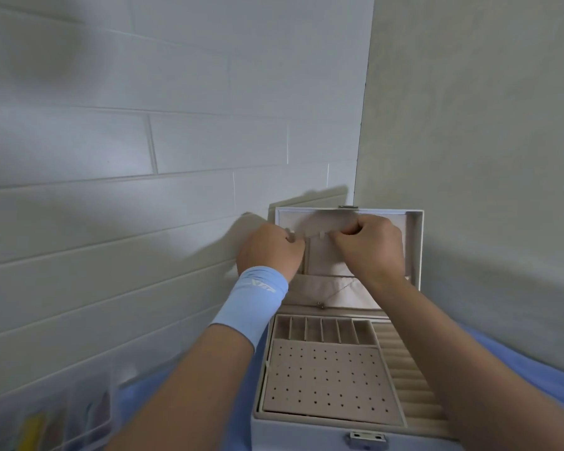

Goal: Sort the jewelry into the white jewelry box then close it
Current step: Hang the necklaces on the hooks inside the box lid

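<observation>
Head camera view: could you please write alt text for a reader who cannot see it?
A person's left hand and right hand pinch a thin necklace at the hooks inside the raised lid of an open white jewelry box, its chain hanging over the lid pocket. The box stands on a blue cloth beside a clear plastic organizer.

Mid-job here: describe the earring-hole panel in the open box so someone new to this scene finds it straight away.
Find the white jewelry box standing open on the blue cloth, lid upright. In its tray, nearest the front latch, lies the flat beige panel. Unlike the row of small compartments behind it and the ring rolls to its right, it is dotted with small holes.
</observation>
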A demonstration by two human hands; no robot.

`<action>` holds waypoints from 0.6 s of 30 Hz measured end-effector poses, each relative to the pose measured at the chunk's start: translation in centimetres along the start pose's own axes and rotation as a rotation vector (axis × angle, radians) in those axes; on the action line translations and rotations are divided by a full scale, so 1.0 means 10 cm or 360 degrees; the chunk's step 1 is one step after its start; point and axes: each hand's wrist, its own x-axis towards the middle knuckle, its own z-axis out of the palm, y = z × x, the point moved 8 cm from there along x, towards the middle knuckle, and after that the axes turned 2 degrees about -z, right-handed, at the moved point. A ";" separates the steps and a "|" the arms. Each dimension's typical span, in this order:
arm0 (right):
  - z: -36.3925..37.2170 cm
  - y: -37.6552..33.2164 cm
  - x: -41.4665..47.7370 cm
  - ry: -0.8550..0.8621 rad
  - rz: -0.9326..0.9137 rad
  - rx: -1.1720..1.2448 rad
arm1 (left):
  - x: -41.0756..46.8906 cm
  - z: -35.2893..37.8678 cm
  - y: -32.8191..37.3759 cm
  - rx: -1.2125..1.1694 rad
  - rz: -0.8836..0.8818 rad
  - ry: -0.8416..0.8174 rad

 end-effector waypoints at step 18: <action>0.17 -0.07 -0.63 -0.0939 0.0364 0.0770 | -0.58 0.13 -0.06 -0.0405 0.0158 -0.1023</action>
